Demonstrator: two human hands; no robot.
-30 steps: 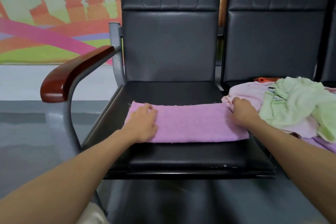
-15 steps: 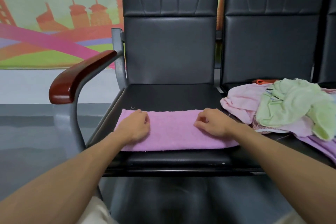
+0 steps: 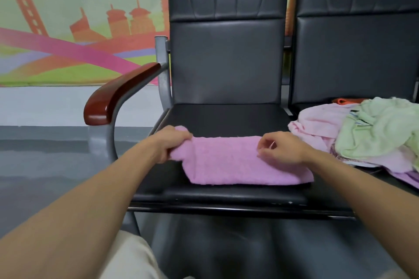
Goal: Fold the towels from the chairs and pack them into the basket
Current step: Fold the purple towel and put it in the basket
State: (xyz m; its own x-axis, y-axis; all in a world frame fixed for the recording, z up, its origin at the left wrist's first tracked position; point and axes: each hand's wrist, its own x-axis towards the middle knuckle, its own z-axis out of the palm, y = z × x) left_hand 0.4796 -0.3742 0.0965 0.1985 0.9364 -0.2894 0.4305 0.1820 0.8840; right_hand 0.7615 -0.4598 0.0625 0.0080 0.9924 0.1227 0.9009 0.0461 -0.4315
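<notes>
Presently the purple towel (image 3: 238,165) lies as a long folded strip across the front half of the chair seat (image 3: 226,118), its near edge just short of the seat's front lip.

Left hand (image 3: 167,142): clenched round the end of the strip at the seat's left side. That end is bunched and raised off the seat.

Right hand (image 3: 285,149): resting on the strip toward the seat's right side, fingers curled. Whether it pinches cloth or merely bears down cannot be determined.

Material, as judged: soft terry, light and limp, with no stiffness to hold a crease. The layers are liable to slide apart if lifted by one thickness only.

Recommended hold: both corners of the raised end, all layers together, while the other hand pins the fold line.

Step judged in hand: bringing the raised end across for a further fold.

A heap of unfolded towels (image 3: 374,131), pale pink and green, lies to the right of the seat, on the neighbouring one. No basket is in view.
</notes>
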